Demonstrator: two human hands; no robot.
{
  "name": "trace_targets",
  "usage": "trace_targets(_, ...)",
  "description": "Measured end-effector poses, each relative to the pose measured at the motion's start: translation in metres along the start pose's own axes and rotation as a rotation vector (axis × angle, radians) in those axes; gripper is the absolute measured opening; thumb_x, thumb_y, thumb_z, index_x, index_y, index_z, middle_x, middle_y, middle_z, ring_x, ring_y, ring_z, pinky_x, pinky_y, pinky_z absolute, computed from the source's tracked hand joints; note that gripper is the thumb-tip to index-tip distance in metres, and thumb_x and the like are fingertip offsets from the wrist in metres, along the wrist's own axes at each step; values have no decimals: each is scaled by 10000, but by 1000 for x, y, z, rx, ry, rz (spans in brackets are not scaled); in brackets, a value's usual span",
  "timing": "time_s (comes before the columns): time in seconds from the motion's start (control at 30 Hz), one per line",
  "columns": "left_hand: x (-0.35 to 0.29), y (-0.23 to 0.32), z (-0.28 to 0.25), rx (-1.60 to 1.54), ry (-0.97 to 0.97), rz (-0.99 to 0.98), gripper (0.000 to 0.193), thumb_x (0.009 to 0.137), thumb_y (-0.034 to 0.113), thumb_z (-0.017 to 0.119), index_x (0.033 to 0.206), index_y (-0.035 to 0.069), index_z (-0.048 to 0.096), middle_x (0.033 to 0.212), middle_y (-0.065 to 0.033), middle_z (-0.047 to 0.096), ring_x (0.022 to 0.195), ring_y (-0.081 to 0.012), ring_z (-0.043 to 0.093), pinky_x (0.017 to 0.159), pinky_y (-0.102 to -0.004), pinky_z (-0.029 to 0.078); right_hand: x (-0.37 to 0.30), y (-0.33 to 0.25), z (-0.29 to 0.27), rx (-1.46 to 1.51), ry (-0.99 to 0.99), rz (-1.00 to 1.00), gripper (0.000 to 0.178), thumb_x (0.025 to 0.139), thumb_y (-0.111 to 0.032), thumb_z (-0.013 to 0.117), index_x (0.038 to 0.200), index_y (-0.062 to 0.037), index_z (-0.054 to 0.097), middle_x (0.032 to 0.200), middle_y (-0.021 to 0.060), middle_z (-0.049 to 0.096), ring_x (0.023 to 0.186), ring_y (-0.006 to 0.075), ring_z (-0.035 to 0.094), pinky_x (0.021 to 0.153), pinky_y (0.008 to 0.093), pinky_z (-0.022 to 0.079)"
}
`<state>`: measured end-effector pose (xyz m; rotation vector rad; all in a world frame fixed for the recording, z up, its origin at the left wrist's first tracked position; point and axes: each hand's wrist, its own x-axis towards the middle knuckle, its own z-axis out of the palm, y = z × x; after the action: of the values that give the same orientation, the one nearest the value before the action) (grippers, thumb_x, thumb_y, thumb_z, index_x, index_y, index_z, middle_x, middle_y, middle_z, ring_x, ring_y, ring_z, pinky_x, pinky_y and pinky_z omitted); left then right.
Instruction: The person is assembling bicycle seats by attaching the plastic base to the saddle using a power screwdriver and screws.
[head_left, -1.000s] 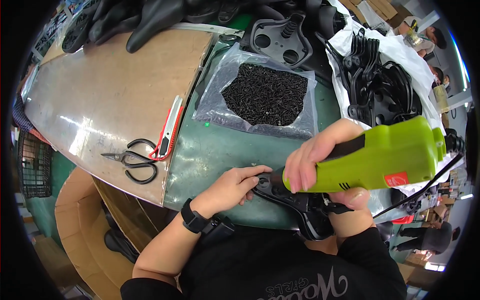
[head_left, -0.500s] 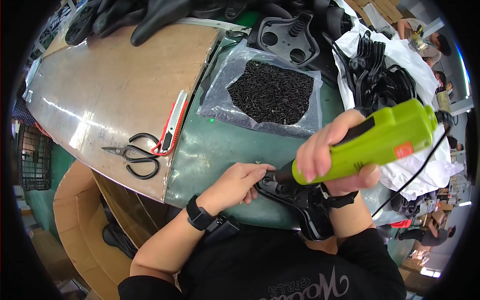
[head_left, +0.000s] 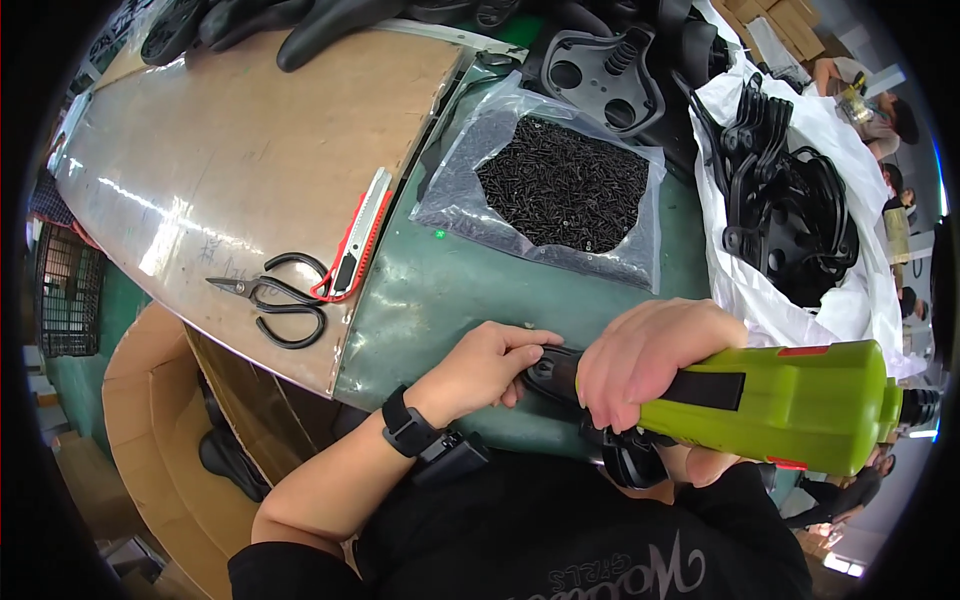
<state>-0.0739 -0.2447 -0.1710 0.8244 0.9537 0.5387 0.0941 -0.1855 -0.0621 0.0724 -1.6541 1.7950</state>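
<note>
My right hand (head_left: pixel 655 355) is wrapped round a lime-green electric screwdriver (head_left: pixel 790 405), its back end pointing right. The dark nose of the tool meets a long black moulded part (head_left: pixel 632 462), which lies at the near edge of the green table in front of my body. With thumb and fingers closed, my left hand (head_left: pixel 487 372) grips the left end of this part, beside the tool's nose. The screwdriver and my right hand cover the part's middle. The tool's tip and any screw under it are hidden.
An open plastic bag (head_left: pixel 450 195) of small black screws (head_left: pixel 565 185) lies beyond my hands. Scissors (head_left: pixel 275 300) and a red utility knife (head_left: pixel 360 245) lie left. A white sack (head_left: pixel 715 120) of black parts stands right, a cardboard box (head_left: pixel 150 390) at lower left. People are in the right background.
The screwdriver's back end has swung down and towards me, and my right hand has rolled so its back faces up. My left hand keeps its grip. The whole view has shifted slightly.
</note>
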Motion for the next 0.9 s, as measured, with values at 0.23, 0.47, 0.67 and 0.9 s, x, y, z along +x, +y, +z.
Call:
trace_targets(0.23,3,-5,2,36,30,38,276,951,100,495,1177,32,640,602,-25,572,459,-88,524,482,-253,456,4,2,3,-104,-31,36,529,731,-354,812,1008,11,547,765,113,640,646,268,639,603,391,523)
trace_targets(0.47,8,-14,6,155,58,149,273,944,103,489,1153,41,654,539,-54,552,436,-118,533,483,-270,459,0,-5,11,-392,63,219,489,722,-340,821,949,3,558,735,103,633,616,258,630,584,368,513)
trace_targets(0.67,2,-20,-1,377,132,325,267,934,124,492,1134,75,662,592,-116,610,480,-197,594,533,-319,490,-2,19,30,-419,85,45,202,749,-204,718,839,-39,646,750,60,652,618,216,628,568,304,488)
trace_targets(0.9,-14,6,14,869,301,392,220,913,220,542,1069,153,682,914,-155,666,836,-355,629,732,-448,491,2,-71,-2,-95,-186,-204,436,834,-332,709,1048,-2,523,795,132,660,629,281,670,610,416,575)
